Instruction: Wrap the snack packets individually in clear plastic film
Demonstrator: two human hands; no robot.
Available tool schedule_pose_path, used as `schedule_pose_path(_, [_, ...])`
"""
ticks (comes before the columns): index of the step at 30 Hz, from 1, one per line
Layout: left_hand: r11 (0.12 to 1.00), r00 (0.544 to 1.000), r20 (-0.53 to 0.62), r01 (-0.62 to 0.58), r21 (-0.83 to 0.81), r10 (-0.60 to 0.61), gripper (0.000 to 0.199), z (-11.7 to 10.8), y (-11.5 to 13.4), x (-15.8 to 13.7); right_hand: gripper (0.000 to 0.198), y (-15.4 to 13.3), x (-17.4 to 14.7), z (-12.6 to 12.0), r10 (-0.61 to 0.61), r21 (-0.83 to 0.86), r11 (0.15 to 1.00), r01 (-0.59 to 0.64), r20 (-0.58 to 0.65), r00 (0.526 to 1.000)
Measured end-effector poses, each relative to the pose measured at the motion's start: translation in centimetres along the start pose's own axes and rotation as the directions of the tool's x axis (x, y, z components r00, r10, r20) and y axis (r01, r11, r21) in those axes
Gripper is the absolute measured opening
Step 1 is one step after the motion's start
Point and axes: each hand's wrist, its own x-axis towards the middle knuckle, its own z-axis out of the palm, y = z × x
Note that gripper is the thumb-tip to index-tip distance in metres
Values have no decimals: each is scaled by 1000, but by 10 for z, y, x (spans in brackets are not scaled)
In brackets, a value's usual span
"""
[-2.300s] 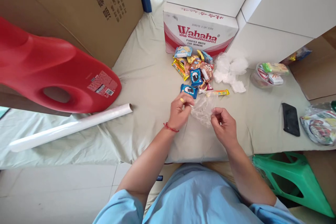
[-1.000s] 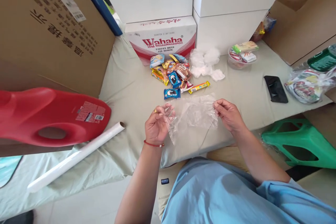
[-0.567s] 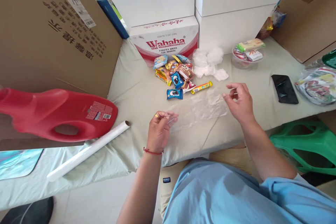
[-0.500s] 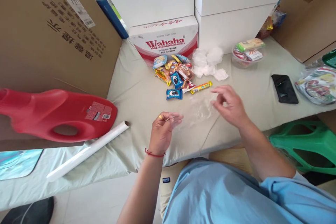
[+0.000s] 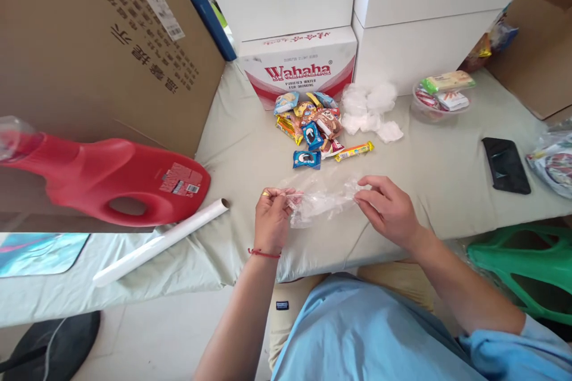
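The white roll (image 5: pixel 161 243) ends short of the left hand (image 5: pixel 271 220), with bare tablecloth (image 5: pixel 243 184) between them; that hand's thumb and fingers are closed on the left end of a clear plastic bag (image 5: pixel 318 205). The bag stretches between the hands, near the tablecloth's front edge, with the snack pile (image 5: pixel 311 136) just beyond it. The partly open right hand (image 5: pixel 393 211) has thumb and forefinger almost meeting at the bag's right end, its grip unclear, and open tablecloth runs on to the black phone (image 5: pixel 506 165).

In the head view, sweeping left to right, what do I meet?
Red jug, left hand, clear plastic, right hand, clear tub, black flat object, patterned package.
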Motion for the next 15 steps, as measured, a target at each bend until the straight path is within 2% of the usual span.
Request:
schedule_pose_path(2, [999, 999, -41, -12, -33, 11, 32, -6, -1, 10, 17, -8, -22, -4, 5, -104, 995, -6, -14, 1000])
schedule_pose_path(4, [999, 998, -68, -20, -44, 17, 33, -14, -3, 19, 19, -15, -46, -3, -32, -132, 991, 32, 0, 999])
schedule_pose_path(6, [999, 996, -84, -2, -53, -3, 33, -21, -6, 28, 24, -21, -70, 5, -66, -96, 993, 70, 46, 997])
schedule_pose_path(10, [998, 991, -125, 50, -49, -56, 28, -33, -10, 40, 30, -35, -103, 24, -25, -26, 999, 32, 213, 977])
schedule_pose_path(12, [999, 988, -151, 39, -33, -43, 27, -37, -11, 45, 31, -44, -107, 26, -8, 24, 1000, 0, 341, 940])
schedule_pose_path(15, [1000, 971, -239, -24, 5, 24, 31, -46, -8, 46, 33, -53, -94, 11, -41, 192, 979, -69, 518, 854])
